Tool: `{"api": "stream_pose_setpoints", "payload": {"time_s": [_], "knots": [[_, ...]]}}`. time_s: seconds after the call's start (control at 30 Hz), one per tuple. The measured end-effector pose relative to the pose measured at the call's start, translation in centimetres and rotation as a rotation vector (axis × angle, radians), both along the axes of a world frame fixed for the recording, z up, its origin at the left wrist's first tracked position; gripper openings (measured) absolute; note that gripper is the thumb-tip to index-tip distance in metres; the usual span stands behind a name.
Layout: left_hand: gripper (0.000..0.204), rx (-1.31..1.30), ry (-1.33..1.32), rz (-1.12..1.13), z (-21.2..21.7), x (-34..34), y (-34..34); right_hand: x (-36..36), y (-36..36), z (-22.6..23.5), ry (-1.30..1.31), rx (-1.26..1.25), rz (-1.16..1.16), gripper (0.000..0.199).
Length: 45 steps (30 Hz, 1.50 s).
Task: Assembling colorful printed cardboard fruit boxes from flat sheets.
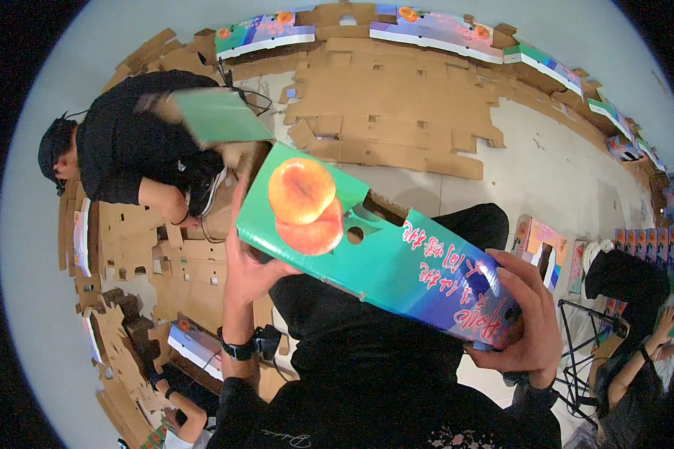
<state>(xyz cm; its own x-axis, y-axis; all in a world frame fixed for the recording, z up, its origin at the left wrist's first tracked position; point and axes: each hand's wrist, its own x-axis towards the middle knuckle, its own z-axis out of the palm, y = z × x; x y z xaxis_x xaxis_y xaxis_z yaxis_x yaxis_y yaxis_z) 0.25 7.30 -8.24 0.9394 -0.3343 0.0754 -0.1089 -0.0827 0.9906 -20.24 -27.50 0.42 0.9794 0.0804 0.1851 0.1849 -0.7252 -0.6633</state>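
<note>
A printed cardboard fruit carton, green shading into blue with a peach picture, is held tilted above my lap. Its left end sits higher in the view than its right end. My left hand grips the left end, thumb along the lower edge. Around the right end, the fingers of my right hand are wrapped. A cut-out gap and a round hole show in the carton's upper edge. Beyond its left end is a pale green panel, partly blurred; whether it belongs to this carton I cannot tell.
A person in black bends over at the left. Another person's arm shows at lower left, and a further person at the right. Flattened brown cardboard covers much of the floor. Printed cartons line the far wall.
</note>
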Motion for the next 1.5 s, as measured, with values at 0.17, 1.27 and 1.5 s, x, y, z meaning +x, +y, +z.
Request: {"api": "stream_pose_setpoints", "payload": {"time_s": [0.17,1.27,1.5], "knots": [[0.116,0.13,-0.027,-0.049,0.7,-1.1,0.4,-0.1,-0.9,0.2,0.039,0.009,0.034,0.101],[0.038,-0.793,0.429,0.209,4.3,-0.6,-8.8,2.9,2.3,-2.9,-0.272,-0.358,-0.286,0.087],[0.039,-1.27,0.841,-0.159,6.1,0.5,-10.4,5.1,3.5,-2.7,-0.272,-0.355,-0.337,0.115]]}}
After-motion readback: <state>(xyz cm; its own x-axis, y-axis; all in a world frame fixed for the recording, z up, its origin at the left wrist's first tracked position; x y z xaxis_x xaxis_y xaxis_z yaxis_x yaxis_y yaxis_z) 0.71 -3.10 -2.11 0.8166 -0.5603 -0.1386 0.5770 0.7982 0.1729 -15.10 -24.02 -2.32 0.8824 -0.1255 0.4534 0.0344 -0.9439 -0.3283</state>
